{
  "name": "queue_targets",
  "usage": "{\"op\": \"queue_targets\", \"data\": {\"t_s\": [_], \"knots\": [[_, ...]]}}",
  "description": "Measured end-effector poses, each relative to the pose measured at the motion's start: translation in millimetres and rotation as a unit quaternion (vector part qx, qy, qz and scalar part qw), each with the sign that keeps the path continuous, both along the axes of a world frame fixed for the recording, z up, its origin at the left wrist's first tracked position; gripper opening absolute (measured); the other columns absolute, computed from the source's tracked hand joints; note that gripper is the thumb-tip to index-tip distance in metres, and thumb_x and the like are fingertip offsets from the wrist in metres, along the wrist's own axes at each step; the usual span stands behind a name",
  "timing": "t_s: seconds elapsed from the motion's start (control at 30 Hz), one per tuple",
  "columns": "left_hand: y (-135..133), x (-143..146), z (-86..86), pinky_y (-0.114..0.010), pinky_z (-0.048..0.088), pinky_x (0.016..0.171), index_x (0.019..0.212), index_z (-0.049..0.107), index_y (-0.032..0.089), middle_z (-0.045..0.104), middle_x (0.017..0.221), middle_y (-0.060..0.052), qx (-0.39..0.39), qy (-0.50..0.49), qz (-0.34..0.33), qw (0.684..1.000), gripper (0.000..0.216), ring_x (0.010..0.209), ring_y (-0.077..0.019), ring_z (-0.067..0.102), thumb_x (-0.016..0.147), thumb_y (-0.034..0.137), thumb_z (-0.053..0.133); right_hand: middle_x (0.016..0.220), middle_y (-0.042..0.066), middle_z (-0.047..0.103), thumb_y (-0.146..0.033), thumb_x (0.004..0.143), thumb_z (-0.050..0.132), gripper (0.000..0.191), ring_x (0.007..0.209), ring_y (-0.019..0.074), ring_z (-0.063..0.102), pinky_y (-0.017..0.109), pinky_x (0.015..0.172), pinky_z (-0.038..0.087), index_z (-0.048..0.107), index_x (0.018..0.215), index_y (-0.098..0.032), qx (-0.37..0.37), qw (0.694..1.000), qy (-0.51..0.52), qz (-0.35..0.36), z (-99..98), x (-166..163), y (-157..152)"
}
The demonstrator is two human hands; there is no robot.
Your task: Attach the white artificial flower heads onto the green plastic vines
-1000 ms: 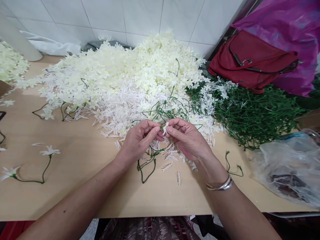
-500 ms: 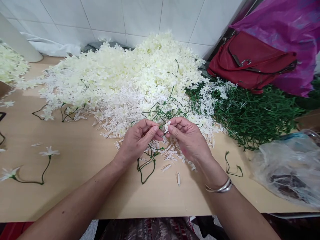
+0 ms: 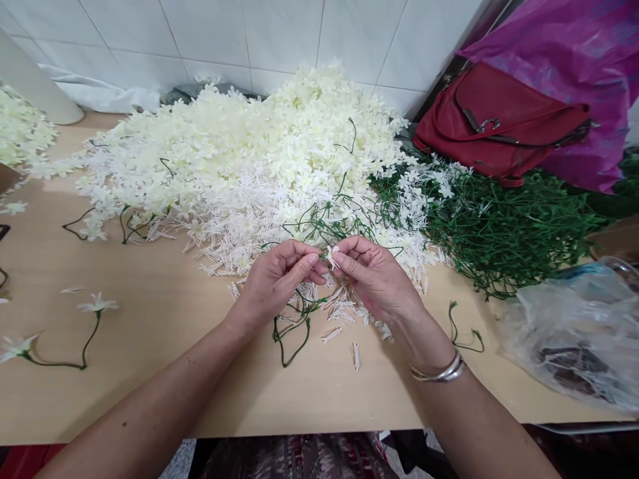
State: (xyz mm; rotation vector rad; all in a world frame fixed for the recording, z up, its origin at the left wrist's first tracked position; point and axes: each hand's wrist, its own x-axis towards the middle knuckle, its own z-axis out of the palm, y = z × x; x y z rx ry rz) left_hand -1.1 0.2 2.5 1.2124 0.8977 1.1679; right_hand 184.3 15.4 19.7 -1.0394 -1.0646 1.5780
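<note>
My left hand (image 3: 282, 276) is closed in a pinch on a green plastic stem (image 3: 323, 255), whose tip shows at the fingertips. Close against it, my right hand (image 3: 377, 274) pinches a small white artificial flower (image 3: 331, 256) between thumb and forefinger. Flower and stem tip meet between the hands; whether they are joined I cannot tell. Below my hands lie bent green stems (image 3: 292, 339) and loose white stamens (image 3: 355, 357). Behind them rises a large heap of cream-white flower heads (image 3: 299, 133), with white stamens (image 3: 234, 219) along its front.
Green stems (image 3: 519, 226) form a pile at right, below a red handbag (image 3: 509, 120) and purple plastic bag (image 3: 589, 80). A clear plastic bag (image 3: 574, 332) lies at the right edge. Stems with white flowers (image 3: 97, 304) lie at left. A tiled wall (image 3: 284, 33) stands behind.
My hands stay almost in place, still pinching the flower and stem close together. The flower has shifted slightly to the left and downward.
</note>
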Motion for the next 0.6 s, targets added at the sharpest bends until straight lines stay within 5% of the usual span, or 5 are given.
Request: {"op": "queue_targets", "data": {"t_s": [0.6], "knots": [[-0.7, 0.6, -2.3, -0.030, 0.067, 0.073, 0.098, 0.068, 0.016, 0.080, 0.084, -0.005, 0.007, 0.009, -0.015, 1.000, 0.024, 0.075, -0.0168, 0.078, 0.096, 0.040, 0.071, 0.067, -0.004, 0.065, -0.041, 0.065, 0.097, 0.035, 0.061, 0.0107, 0.056, 0.027, 0.063, 0.047, 0.072, 0.078, -0.022, -0.030, 0.999, 0.017, 0.020, 0.0, 0.9, 1.0]]}}
